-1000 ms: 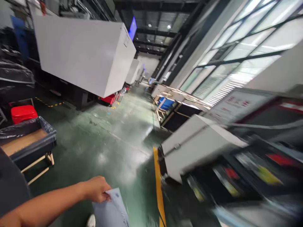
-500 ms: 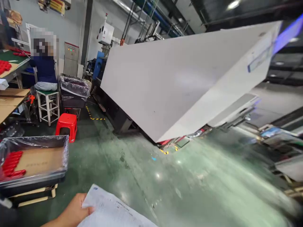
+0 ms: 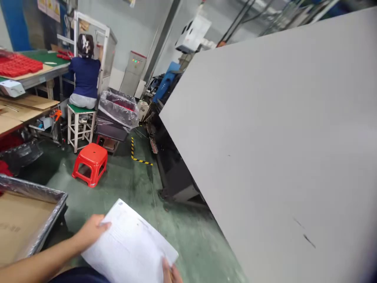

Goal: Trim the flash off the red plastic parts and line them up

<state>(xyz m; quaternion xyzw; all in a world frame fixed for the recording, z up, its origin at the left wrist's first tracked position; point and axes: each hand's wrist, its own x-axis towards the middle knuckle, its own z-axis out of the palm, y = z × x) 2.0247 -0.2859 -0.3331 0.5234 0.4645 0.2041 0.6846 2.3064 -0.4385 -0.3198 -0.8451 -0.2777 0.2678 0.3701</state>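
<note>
White paper sheets (image 3: 132, 243), with faint print along the top edge, are held low in front of me, tilted. My left hand (image 3: 92, 232) grips their upper left edge, thumb on top and fingers underneath. At the lower right edge, my right hand (image 3: 171, 272) pinches the same sheets; only its fingertips show at the bottom of the view. The sheets look like a thin stack on something flat, but what lies beneath is hidden.
A large grey machine housing (image 3: 265, 129) fills the right. Left are a lined bin (image 3: 48, 230), a red stool (image 3: 93, 154) and a workbench (image 3: 44, 76) with red parts. A person (image 3: 85, 74) sits on a stool, back turned, near lined crates (image 3: 118, 114).
The view has moved forward and the machine looks nearer. The sheets now show more fully, and my right hand has come into view on their right edge.
</note>
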